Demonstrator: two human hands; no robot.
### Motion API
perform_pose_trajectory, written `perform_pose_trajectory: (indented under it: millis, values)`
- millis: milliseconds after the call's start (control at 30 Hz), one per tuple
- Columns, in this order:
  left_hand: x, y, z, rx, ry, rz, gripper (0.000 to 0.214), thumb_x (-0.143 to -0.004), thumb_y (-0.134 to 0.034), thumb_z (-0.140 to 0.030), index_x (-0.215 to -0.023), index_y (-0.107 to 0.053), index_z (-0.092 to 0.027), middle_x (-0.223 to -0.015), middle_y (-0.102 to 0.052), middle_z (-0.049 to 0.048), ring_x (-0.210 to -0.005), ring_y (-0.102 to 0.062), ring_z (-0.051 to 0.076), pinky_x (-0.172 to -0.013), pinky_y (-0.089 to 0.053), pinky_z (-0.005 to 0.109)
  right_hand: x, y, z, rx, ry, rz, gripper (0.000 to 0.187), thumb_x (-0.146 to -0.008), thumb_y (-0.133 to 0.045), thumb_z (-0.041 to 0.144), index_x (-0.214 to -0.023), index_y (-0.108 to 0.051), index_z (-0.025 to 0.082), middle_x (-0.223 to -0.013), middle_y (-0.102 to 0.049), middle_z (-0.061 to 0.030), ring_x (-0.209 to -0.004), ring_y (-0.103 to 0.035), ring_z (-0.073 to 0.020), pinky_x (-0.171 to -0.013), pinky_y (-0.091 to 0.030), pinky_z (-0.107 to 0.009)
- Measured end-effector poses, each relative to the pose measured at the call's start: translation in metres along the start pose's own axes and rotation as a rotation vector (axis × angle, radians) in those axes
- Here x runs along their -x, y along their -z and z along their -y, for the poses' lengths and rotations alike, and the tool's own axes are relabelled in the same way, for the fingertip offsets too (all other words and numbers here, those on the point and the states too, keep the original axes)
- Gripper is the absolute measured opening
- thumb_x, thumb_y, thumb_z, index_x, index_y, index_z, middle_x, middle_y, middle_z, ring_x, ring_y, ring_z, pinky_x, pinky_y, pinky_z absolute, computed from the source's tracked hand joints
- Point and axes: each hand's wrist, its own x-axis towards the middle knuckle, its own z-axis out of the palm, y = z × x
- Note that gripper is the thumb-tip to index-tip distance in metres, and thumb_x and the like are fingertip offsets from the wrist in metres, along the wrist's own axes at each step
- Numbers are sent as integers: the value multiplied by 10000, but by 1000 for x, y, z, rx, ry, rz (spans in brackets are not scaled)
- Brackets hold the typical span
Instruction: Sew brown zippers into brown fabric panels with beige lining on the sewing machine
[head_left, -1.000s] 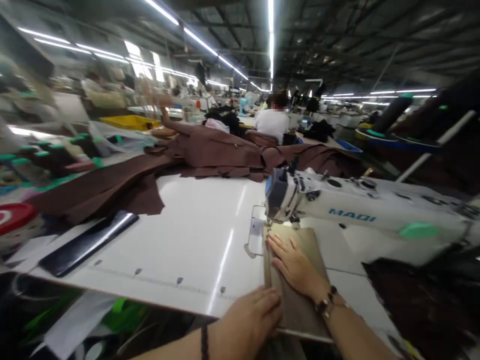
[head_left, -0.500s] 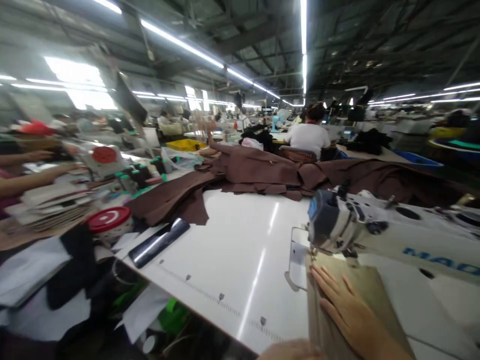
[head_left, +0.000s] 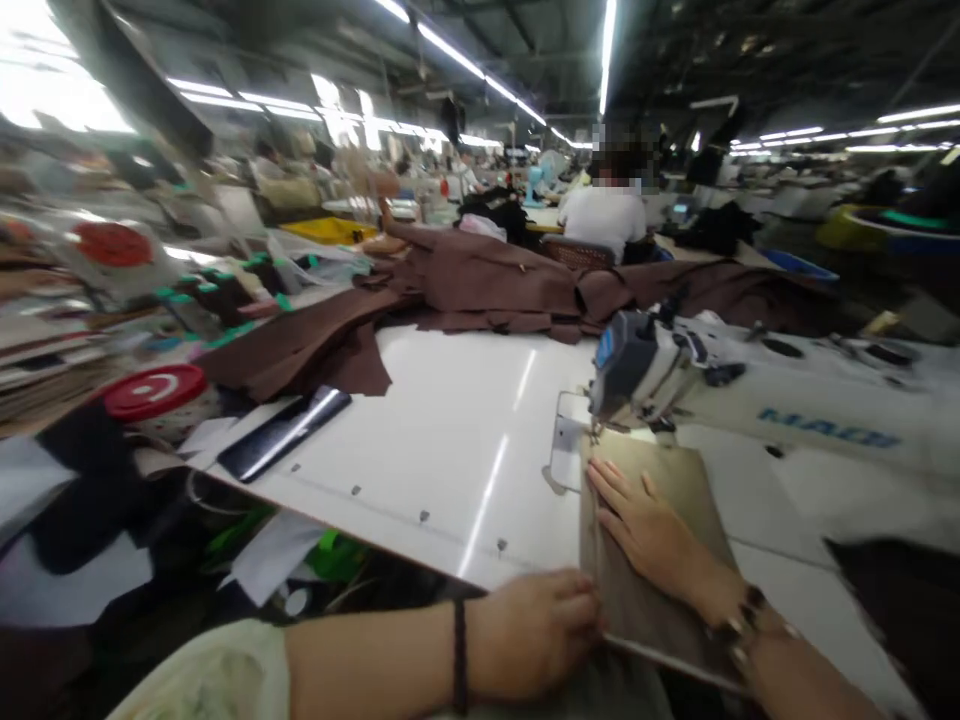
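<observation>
A tan fabric piece lies on the white sewing table, its far end under the head of the white sewing machine. My right hand lies flat on the fabric, fingers stretched toward the needle. At the table's near edge my left hand grips the fabric's near left corner with curled fingers.
A heap of brown fabric covers the far side of the table. A dark flat bar lies at the left edge beside a red-lidded tub. A person in white sits at a table beyond. Thread cones stand at the left.
The view has swung left and then partly back and down. My left hand has come back into view at the fabric's near corner. My right hand stays flat on the fabric.
</observation>
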Motion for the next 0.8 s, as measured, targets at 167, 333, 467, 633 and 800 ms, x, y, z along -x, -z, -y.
perform_pose_trajectory:
  millis: [167, 333, 467, 633, 800]
  values:
    - [3, -5, 3, 127, -5, -143, 278, -927, -331, -115, -1074, -558, -49, -1029, -591, 124, -1102, -491, 215, -1009, -386, 331, 50, 8, 44, -92, 11, 78, 488, -909, -283, 262, -1388, -272, 171, -1452, -218, -45, -1348, -204, -195, -1088, -191, -517]
    - [5, 1, 10, 379, 55, -207, 245, -936, -361, -160, -931, -602, -120, -998, -604, 74, -997, -548, 140, -937, -451, 261, 102, -3, 73, -135, 3, 56, 512, -911, -310, 254, -1406, -217, 159, -1459, -208, -43, -1356, -173, -185, -1104, -154, -507]
    - [-9, 7, 26, 334, 194, -248, 263, -936, -338, -186, -1037, -578, -147, -1071, -590, 75, -984, -565, 139, -861, -495, 256, 109, -9, 72, -209, 45, 30, 485, -942, -262, 314, -1402, -219, 168, -1457, -225, -39, -1365, -125, -156, -1115, -30, -505]
    - [-22, -17, 38, -34, -6, -265, 347, -947, -274, -232, -1051, -585, -117, -1095, -610, 107, -1049, -562, 233, -915, -468, 402, 108, 1, 64, -405, 131, -106, 383, -931, -348, 346, -1260, -446, 176, -1295, -494, -22, -1296, -302, -112, -1129, 26, -427]
    - [-13, -50, 47, -39, 26, -346, 410, -936, -301, -399, -1185, -532, -169, -1183, -579, 78, -1061, -565, 250, -938, -454, 379, 130, 30, 13, -463, -127, -538, 271, -906, -400, 230, -1099, -565, 136, -1114, -606, -38, -1072, -518, -66, -956, -394, -177]
